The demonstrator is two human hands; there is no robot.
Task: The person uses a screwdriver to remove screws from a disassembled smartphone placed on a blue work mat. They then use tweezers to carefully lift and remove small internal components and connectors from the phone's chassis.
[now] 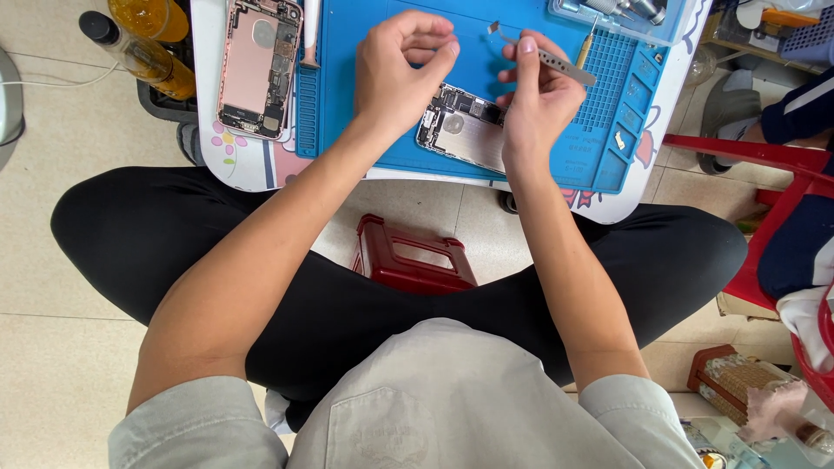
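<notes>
Right hand (540, 95) pinches tweezers (547, 59), tips up-left holding a tiny part (493, 28). Left hand (401, 74) curled, fingertips pressed together, empty. Opened phone (460, 130) lies on blue mat (521, 52) just below both hands, long axis left-right.

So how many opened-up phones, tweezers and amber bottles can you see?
Opened phones: 2, a pink one at the mat's left edge, and one on the blue mat between the left hand and right hand
Tweezers: 1, in the right hand
Amber bottles: 2
Total: 5
</notes>
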